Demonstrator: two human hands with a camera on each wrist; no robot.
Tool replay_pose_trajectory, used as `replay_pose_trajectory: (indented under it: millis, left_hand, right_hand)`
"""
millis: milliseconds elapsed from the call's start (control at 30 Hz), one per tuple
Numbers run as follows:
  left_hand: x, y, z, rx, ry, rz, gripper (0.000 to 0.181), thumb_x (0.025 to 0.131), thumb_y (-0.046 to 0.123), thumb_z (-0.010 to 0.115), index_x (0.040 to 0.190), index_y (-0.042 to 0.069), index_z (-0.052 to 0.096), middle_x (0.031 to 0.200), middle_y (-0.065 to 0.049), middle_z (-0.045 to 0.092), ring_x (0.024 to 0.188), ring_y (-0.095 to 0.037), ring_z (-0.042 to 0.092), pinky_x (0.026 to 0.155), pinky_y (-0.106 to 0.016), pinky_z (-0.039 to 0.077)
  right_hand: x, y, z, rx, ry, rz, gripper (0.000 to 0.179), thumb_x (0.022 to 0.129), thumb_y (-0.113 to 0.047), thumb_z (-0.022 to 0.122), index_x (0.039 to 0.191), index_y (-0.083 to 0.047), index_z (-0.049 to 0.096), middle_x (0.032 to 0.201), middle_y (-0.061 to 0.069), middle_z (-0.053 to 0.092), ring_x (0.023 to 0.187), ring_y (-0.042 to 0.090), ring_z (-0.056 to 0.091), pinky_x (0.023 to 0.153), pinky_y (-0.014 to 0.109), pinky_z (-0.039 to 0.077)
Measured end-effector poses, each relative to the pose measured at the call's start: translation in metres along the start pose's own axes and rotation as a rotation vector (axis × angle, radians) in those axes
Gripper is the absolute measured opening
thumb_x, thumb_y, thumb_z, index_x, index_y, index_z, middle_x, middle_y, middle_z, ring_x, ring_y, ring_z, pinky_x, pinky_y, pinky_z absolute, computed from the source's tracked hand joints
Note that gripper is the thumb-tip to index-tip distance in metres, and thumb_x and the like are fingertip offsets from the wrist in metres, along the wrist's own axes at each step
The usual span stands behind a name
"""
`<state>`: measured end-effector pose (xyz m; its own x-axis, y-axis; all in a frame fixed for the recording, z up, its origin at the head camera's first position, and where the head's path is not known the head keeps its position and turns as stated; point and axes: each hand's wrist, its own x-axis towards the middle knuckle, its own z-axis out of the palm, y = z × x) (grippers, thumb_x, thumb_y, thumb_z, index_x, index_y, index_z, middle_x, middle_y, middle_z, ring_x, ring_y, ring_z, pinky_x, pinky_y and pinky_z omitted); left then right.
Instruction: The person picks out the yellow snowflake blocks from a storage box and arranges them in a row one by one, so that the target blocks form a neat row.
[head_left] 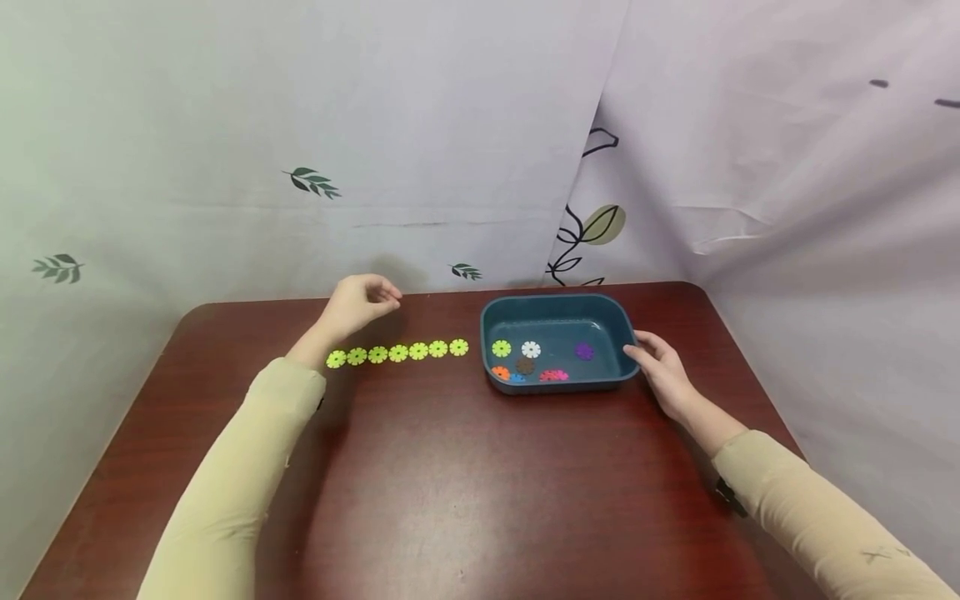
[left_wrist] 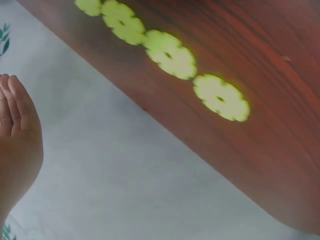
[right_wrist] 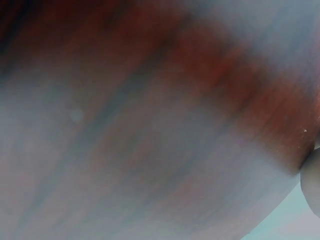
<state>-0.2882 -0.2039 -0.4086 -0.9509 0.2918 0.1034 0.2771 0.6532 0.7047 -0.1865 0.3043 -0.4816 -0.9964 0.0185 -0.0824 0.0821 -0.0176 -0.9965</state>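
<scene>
Several yellow-green notched plastic discs (head_left: 398, 353) lie flat in a row across the table, and some of these discs (left_wrist: 170, 55) show close up in the left wrist view. Over the far side of that row hovers my left hand (head_left: 360, 302), its fingers loosely bent and nothing seen between them; the same hand (left_wrist: 17, 120) edges into the left wrist view. My right hand (head_left: 663, 371) grips the right end of a dark blue basin (head_left: 558, 387), thumb at the rim. Inside the basin are a yellow-green disc (head_left: 501, 348), a white disc (head_left: 531, 349) and a purple disc (head_left: 584, 352).
Also in the basin lie a brown disc (head_left: 525, 366), an orange disc (head_left: 501, 372), a blue piece (head_left: 517, 377) and red and pink pieces (head_left: 553, 376). Pale leaf-printed cloth (head_left: 450, 125) hangs behind the dark red wooden table (head_left: 450, 483). The right wrist view is blurred.
</scene>
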Motion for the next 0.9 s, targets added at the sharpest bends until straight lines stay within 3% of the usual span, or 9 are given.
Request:
replay_pose_trajectory:
  millis: [400, 900]
  left_hand:
    - [0.008, 0.026, 0.019, -0.046, -0.044, 0.048, 0.012, 0.098, 0.005, 0.074, 0.108, 0.001, 0.076, 0.106, -0.02, 0.078, 0.101, -0.033, 0.073, 0.096, -0.047, 0.057]
    - [0.025, 0.06, 0.052, -0.114, -0.092, 0.138, 0.009, 0.096, 0.005, 0.076, 0.105, 0.003, 0.078, 0.104, -0.015, 0.078, 0.097, -0.029, 0.073, 0.093, -0.044, 0.059]
  right_hand:
    - [-0.001, -0.001, 0.0, -0.008, -0.005, 0.011, 0.022, 0.107, -0.009, 0.06, 0.129, -0.006, 0.057, 0.101, -0.015, 0.069, 0.091, -0.003, 0.066, 0.084, 0.01, 0.054]
    - [-0.001, -0.002, 0.001, -0.014, 0.001, 0.0, 0.023, 0.107, -0.007, 0.06, 0.129, -0.003, 0.056, 0.1, -0.014, 0.07, 0.09, -0.002, 0.067, 0.084, 0.01, 0.054]
